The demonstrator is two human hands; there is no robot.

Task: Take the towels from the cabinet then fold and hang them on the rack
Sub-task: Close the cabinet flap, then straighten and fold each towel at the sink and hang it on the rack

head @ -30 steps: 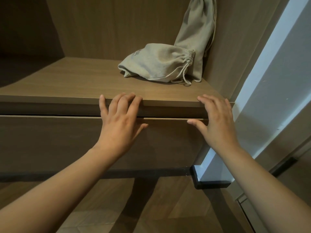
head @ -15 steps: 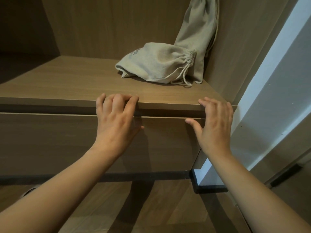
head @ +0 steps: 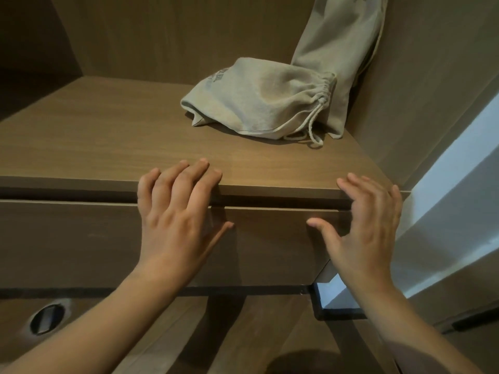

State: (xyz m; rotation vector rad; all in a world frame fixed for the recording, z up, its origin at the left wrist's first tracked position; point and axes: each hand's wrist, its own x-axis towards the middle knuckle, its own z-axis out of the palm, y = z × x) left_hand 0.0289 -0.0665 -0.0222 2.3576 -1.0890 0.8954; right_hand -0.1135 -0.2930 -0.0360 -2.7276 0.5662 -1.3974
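No towel shows in the head view. A wooden cabinet shelf [head: 108, 136] runs across the frame, with a shut drawer front [head: 67, 244] just below it. My left hand [head: 175, 220] lies over the gap between shelf edge and drawer. Its fingers reach up onto the shelf edge and its thumb rests on the drawer front. My right hand [head: 364, 228] is spread at the drawer's right end, fingers near the shelf edge and thumb pointing left. Neither hand holds anything.
A beige drawstring bag [head: 259, 103] lies on the shelf at the back right. A second beige bag [head: 337, 49] leans upright in the corner behind it. A white wall [head: 445, 198] stands to the right. The wooden floor has a round recess [head: 47, 318] at lower left.
My left fingers, curled at the gap half a second ago, now lie straighter over the shelf edge. My right hand stays at the right end. The drawer stays shut.
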